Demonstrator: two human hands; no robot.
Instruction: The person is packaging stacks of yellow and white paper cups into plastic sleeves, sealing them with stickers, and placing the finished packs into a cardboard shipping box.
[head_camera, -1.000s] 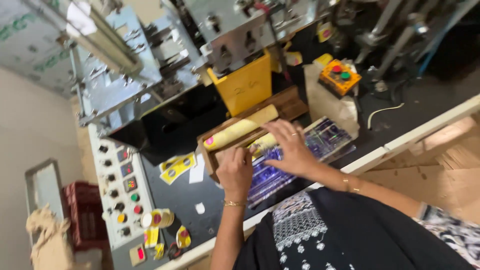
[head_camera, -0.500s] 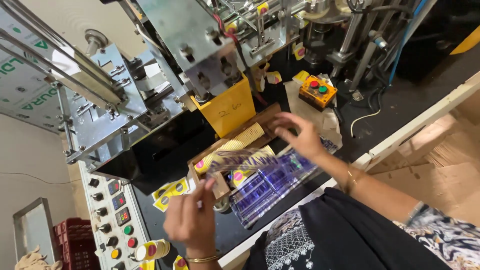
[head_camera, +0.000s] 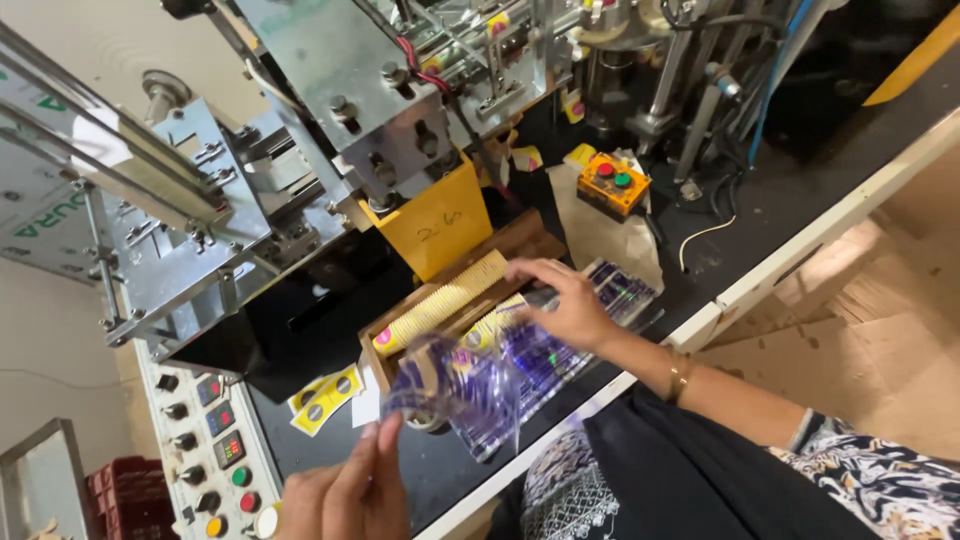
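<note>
My left hand (head_camera: 345, 495) is low at the front and pinches the edge of a thin, clear purple-printed plastic sheet (head_camera: 455, 385), lifted and curled above the bench. My right hand (head_camera: 565, 300) rests on a stack of the same purple printed sheets (head_camera: 575, 345) lying flat on the black bench, fingers spread over its far end. Just behind the stack is a wooden tray (head_camera: 400, 345) holding a long yellow row of stacked flat blanks (head_camera: 445, 305).
A metal machine (head_camera: 330, 120) with a yellow block (head_camera: 440, 225) stands behind the tray. An orange button box (head_camera: 612, 183) sits at the back right. A grey control panel (head_camera: 215, 450) with coloured buttons is at the left. Cardboard (head_camera: 850, 310) lies beyond the bench's white edge.
My left hand came off the stack, drew back toward me and lifted one purple sheet up and away. My right hand stayed on the stack. The view shifted upward.
</note>
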